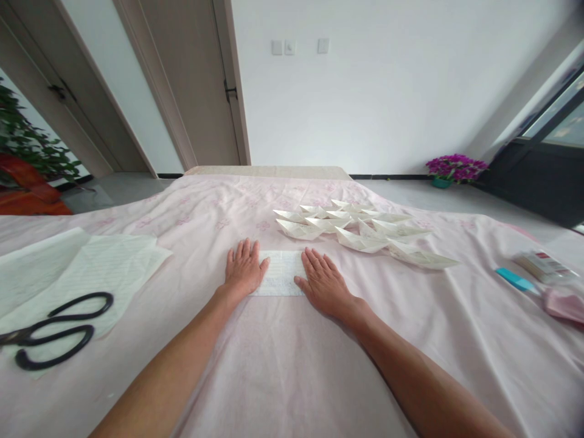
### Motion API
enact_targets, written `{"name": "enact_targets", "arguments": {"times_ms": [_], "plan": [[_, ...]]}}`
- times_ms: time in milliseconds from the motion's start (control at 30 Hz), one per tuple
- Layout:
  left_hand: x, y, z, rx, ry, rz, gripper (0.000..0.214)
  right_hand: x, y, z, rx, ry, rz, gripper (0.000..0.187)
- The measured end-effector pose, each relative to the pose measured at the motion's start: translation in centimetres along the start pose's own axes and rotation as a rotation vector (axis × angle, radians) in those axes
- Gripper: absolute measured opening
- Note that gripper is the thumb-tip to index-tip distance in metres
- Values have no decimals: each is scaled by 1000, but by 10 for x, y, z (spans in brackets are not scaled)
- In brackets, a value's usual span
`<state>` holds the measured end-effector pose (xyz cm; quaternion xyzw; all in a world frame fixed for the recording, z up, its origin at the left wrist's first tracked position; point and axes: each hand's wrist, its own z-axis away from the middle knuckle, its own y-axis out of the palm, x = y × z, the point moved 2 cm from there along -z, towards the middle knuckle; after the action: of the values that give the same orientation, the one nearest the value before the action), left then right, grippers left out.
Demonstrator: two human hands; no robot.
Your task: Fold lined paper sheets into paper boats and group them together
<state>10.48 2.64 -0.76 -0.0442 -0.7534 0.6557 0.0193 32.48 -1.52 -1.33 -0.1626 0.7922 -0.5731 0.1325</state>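
Observation:
A white sheet of paper (281, 277), a flat rectangle with faint lines, lies on the pink cloth in front of me. My left hand (245, 267) rests flat on its left end, fingers stretched out. On the right end lies my right hand (322, 280), also flat with fingers extended. The palms cover both ends of the paper. Just beyond my right hand stand several folded paper boats (360, 238) in loose rows.
Black-handled scissors (59, 331) lie on loose lined paper sheets (114, 255) at the left. Toward the right edge are a blue-handled object (514, 278), a packet (545, 266) and a pink item (563, 304). The pink cloth (283, 365) has wrinkles.

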Motion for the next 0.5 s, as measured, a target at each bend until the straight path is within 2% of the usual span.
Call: {"name": "enact_targets", "arguments": {"times_ms": [500], "plan": [[5, 1, 5, -16, 28, -33, 66, 0, -6, -1, 54, 65, -62, 65]]}}
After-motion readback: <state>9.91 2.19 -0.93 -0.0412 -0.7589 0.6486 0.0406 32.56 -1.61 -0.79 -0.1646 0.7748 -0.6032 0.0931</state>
